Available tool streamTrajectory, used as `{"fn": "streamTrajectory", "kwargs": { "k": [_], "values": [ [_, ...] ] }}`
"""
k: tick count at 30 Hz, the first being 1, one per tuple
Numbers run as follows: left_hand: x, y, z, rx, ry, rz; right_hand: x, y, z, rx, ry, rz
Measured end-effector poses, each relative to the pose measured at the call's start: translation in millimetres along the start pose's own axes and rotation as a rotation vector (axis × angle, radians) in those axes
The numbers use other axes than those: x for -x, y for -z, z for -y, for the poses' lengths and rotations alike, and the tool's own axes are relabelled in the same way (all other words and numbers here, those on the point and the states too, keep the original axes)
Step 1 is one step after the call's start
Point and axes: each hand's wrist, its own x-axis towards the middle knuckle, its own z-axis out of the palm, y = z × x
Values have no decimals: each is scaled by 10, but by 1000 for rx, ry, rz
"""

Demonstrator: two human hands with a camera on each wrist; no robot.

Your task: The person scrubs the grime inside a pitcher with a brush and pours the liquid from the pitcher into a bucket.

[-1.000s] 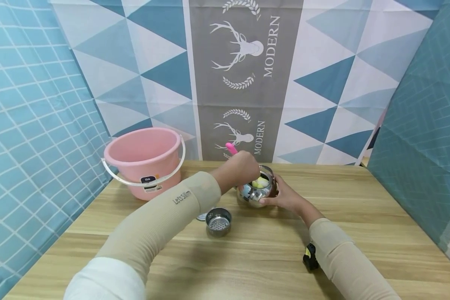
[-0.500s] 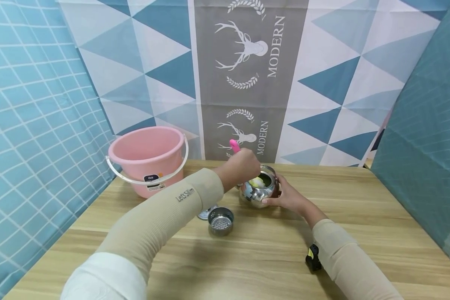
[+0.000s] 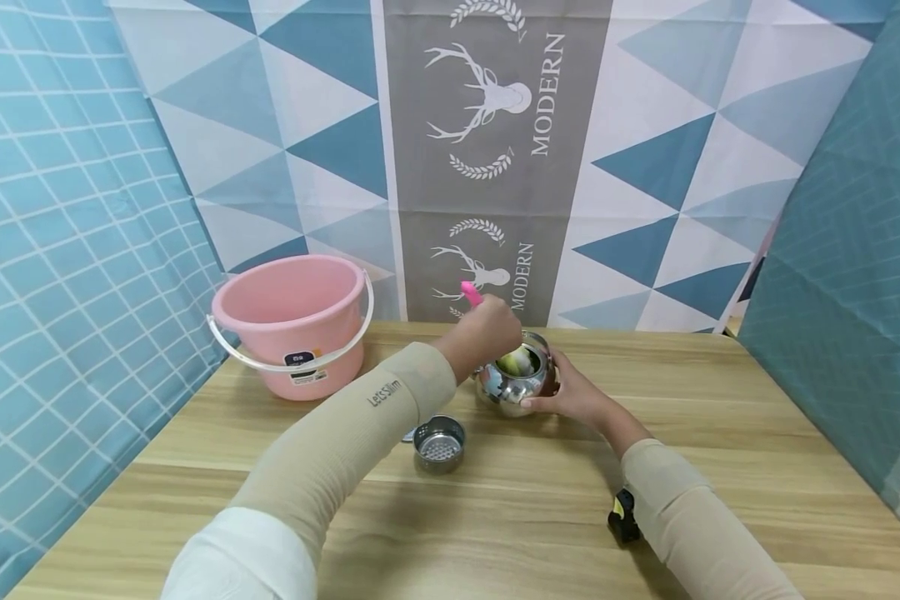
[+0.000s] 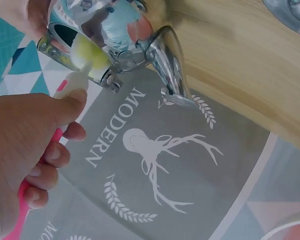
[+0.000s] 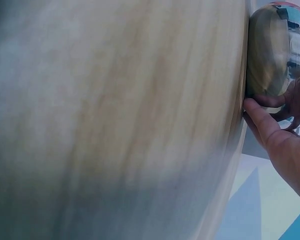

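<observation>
My left hand (image 3: 487, 333) grips a brush by its pink handle (image 3: 470, 292), which sticks up above the fist. In the left wrist view the thumb presses on the brush's white neck (image 4: 75, 82). Its yellow and white head (image 4: 87, 52) sits in the mouth of a shiny steel teapot (image 3: 506, 398). The pot tilts, its opening turned toward the brush, with the spout (image 4: 165, 62) out to one side. My right hand (image 3: 573, 393) holds the teapot from the right, thumb in front and fingers behind its body. In the right wrist view the fingers lie low against the pot.
A perforated steel strainer basket (image 3: 439, 443) stands in front of the pot, with a round metal lid (image 4: 295, 14) partly behind it. On the left is a pink bucket (image 3: 330, 337) with a white handle. A black and yellow object (image 3: 622, 517) lies beside the right forearm.
The brush head has shifted and turned within the pot's mouth as the left hand moved slightly. The right hand keeps its hold on the teapot, which stays in place.
</observation>
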Motion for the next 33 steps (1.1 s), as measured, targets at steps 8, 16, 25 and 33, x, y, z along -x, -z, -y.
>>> {"fn": "streamTrajectory", "kwargs": {
  "k": [8, 16, 25, 33],
  "values": [
    [-32, 9, -58, 15, -49, -41, -1, 8, -6, -13, 10, 5],
    [40, -13, -56, 124, -108, -68, 15, -2, -1, -47, 30, 16],
    [163, -42, -14, 219, -153, -82, 26, -4, -22, -53, 36, 16],
    [207, -28, 2, 247, -125, -24, 38, 8, -10, -30, 36, 1]
  ]
}}
